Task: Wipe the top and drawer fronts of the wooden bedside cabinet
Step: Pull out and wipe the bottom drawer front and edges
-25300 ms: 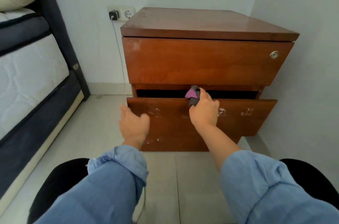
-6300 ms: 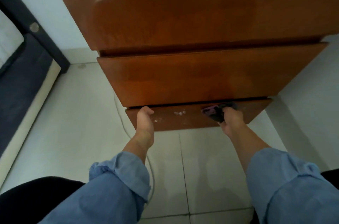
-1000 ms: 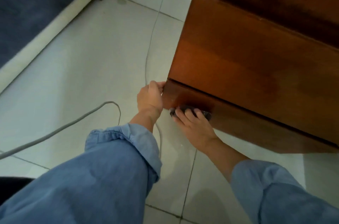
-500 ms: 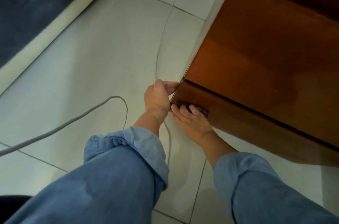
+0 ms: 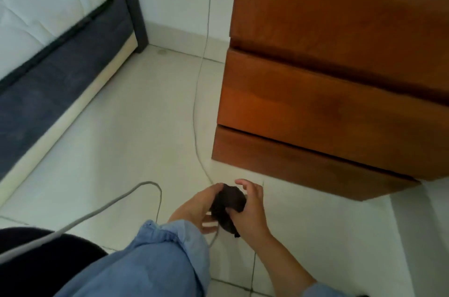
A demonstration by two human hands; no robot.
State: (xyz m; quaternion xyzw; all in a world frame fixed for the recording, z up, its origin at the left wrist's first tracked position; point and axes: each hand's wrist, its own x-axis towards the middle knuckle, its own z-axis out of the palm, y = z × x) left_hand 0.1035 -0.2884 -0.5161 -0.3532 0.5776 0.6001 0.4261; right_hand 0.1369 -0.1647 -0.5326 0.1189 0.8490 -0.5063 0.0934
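Observation:
The wooden bedside cabinet point(image 5: 340, 82) fills the upper right, its three drawer fronts shut and seen from above. Below its bottom left corner, over the floor tiles, a dark bunched cloth point(image 5: 228, 204) sits between both hands. My right hand point(image 5: 251, 209) grips the cloth from the right, fingers curled over its top. My left hand point(image 5: 194, 206) holds its left side, thumb on top and fingers underneath. Neither hand touches the cabinet.
A grey cable point(image 5: 196, 112) runs down the wall, across the floor beside the cabinet, and loops back toward my left knee. A bed with a white mattress point(image 5: 43, 5) and dark blue base point(image 5: 56, 92) lines the left. Pale floor tiles point(image 5: 121, 146) lie between.
Both hands have come away from the bottom drawer's left corner and drawn back over the floor, now holding the cloth together. The view has pulled back and up.

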